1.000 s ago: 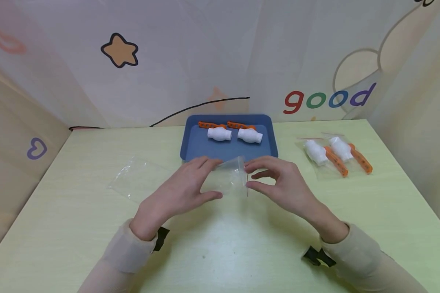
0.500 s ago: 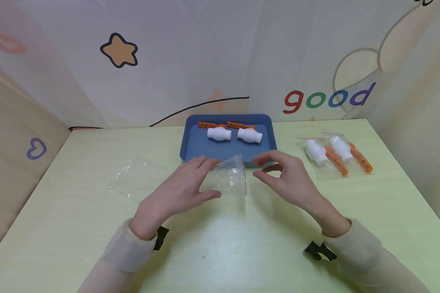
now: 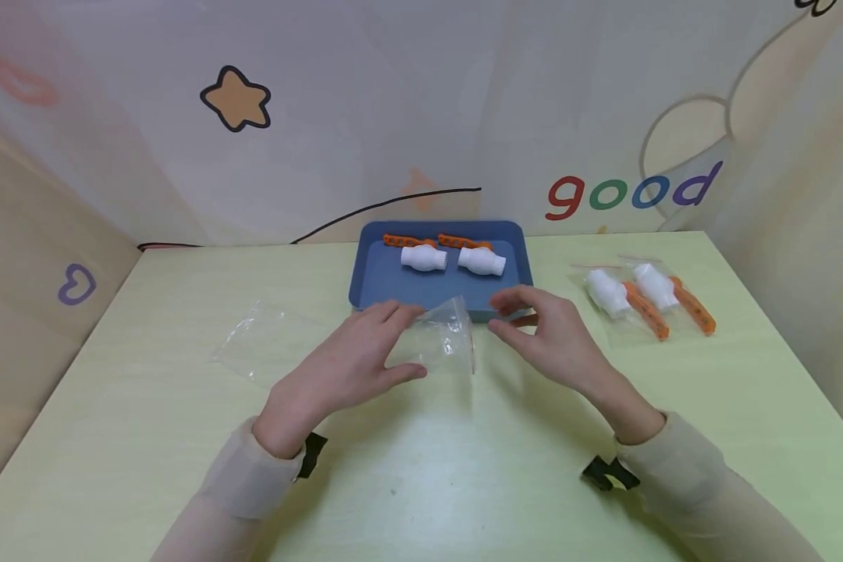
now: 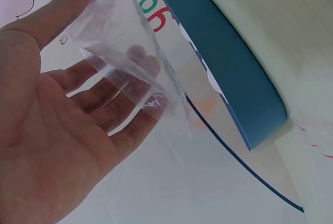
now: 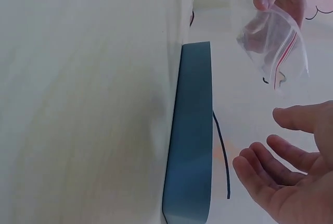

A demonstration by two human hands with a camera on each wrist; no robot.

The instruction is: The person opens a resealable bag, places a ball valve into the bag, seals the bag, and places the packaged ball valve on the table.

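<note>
My left hand (image 3: 340, 359) holds a clear zip-lock bag (image 3: 444, 337) in front of the tray, its mouth facing right. In the left wrist view the thumb (image 4: 57, 13) lies on the near side of the plastic and the fingers show through it from behind. Red lines run along the zip strip, seen in the right wrist view on the bag (image 5: 270, 47). My right hand (image 3: 551, 339) hovers a little to the right of the bag's mouth, fingers loosely bent, thumb apart, holding nothing. The bag looks slightly parted at its mouth.
Behind the hands stands a blue tray (image 3: 393, 293) with two white ribbed valve-like pieces (image 3: 424, 258) and two orange handles (image 3: 407, 240). Another clear bag (image 3: 263, 343) lies flat at left. Two filled bags (image 3: 607, 293) lie at the right, each with a white piece and orange handle.
My right hand has let go of the bag's mouth and moved off to the right and slightly up. My left hand keeps its hold on the bag in nearly the same place.
</note>
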